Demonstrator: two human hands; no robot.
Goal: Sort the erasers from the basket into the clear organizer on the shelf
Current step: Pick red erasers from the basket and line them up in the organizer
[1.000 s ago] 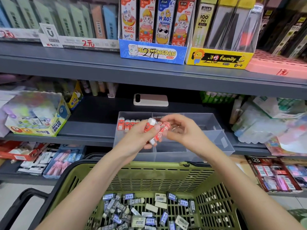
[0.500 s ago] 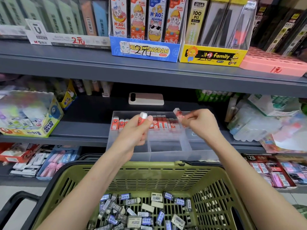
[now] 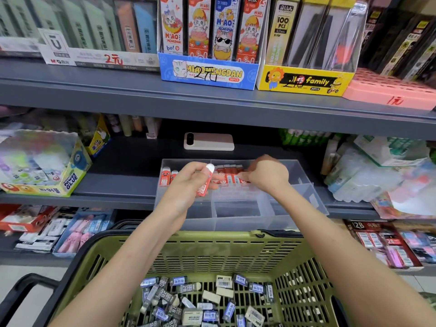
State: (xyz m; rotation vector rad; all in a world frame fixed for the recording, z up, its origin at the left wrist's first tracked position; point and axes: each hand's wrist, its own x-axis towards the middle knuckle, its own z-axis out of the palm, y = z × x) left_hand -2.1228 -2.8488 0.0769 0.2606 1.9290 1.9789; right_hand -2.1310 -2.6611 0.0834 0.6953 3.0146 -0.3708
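Head view catches filing under way: right hand (image 3: 266, 177), grip hidden, tends the red eraser row (image 3: 230, 177) in the clear plastic organizer (image 3: 238, 221); left hand (image 3: 187, 187) pinches a red-sleeved eraser (image 3: 204, 185), probably next alongside.

Blue cat-print display box (image 3: 207, 73) marked in black pen, yellow "family" box (image 3: 304, 81) just beside it, pink tray (image 3: 389, 90) further right, below a pale rectangular device (image 3: 209, 141) (lying flat), Power Glue carton (image 3: 44, 166) far left
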